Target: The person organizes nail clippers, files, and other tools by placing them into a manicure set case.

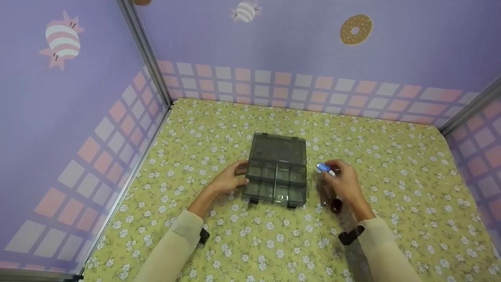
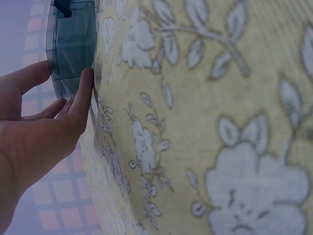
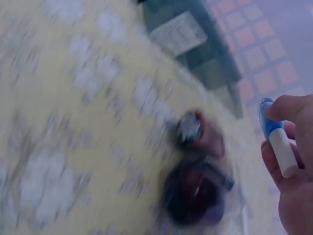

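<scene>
Right of frame centre, a blue-and-white cylinder (image 1: 324, 168) is pinched by the right hand (image 1: 345, 181); the organizer (image 1: 276, 178) is touched by the left hand (image 1: 228, 178), fingers parted. Loading is presumed; leftward transfer is likely required.

- Your left hand (image 1: 229, 178) is blocking the left side of the organizer box (image 1: 260, 178).
- Your right hand (image 1: 345, 182) is occupying space right of the box; a dark round item (image 3: 193, 193) and a reddish cylinder (image 3: 209, 139) are obstructing you there.
- Floral cloth (image 1: 270, 239) is giving you passage before the box's near edge.
</scene>
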The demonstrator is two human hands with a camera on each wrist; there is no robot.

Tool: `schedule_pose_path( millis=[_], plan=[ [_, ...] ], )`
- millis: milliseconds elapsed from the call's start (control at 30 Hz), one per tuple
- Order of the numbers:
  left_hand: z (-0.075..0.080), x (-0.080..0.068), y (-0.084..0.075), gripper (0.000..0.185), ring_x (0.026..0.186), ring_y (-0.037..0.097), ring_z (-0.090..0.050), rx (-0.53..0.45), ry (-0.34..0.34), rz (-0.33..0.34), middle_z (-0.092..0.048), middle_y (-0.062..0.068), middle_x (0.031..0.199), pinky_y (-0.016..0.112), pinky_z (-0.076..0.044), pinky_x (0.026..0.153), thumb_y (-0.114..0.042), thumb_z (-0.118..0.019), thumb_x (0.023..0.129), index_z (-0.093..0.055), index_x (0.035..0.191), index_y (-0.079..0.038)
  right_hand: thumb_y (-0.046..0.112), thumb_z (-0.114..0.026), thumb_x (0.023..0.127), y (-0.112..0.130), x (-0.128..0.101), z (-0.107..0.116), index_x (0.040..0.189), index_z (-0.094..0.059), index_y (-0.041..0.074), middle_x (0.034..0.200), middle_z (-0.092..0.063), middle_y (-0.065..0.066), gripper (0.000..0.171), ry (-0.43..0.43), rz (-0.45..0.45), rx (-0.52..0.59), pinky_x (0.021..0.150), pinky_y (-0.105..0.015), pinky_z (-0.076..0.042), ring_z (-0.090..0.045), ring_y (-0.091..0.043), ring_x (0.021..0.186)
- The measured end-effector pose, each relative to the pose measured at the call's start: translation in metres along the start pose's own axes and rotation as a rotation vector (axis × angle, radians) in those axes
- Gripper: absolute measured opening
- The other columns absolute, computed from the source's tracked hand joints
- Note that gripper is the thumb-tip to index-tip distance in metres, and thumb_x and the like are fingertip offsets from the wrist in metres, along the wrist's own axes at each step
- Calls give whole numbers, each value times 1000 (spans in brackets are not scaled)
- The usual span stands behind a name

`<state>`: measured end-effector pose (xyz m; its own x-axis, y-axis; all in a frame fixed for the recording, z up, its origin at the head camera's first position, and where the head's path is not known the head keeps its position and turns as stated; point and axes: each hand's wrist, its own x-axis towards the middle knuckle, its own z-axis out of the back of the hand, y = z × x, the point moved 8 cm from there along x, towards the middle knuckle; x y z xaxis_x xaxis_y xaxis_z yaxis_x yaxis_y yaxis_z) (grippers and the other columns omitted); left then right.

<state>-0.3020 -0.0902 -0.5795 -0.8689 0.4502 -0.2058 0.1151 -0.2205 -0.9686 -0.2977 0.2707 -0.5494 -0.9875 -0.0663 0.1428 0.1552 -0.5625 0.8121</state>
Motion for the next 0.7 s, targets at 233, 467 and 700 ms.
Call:
schedule_pose_path(
  millis=[233,467,700],
  plan=[
    [0,-1,5,70,150,39,-42,-47,6,-7,-37,24,165,52,-49,110,4,-61,104,-28,166,-2,2,-79,95,59,14,-42,121,-71,-4,117,-71,-18,28,38,157,75,95,-49,-57,-69,-33,108],
    [0,-1,5,70,150,39,-41,-108,14,-10,-38,24,164,50,-50,108,4,-61,104,-28,166,-1,5,-79,96,92,19,-102,121,-72,-1,112,-69,-13,27,122,244,44,91,-46,-56,-68,-26,102],
    [0,-2,8,71,150,36,-42,-114,10,7,-40,22,164,50,-48,111,1,-62,104,-29,166,-3,6,-80,96,106,23,-142,119,-72,5,112,-67,-7,24,176,243,22,90,-43,-57,-67,-21,102]
  ],
)
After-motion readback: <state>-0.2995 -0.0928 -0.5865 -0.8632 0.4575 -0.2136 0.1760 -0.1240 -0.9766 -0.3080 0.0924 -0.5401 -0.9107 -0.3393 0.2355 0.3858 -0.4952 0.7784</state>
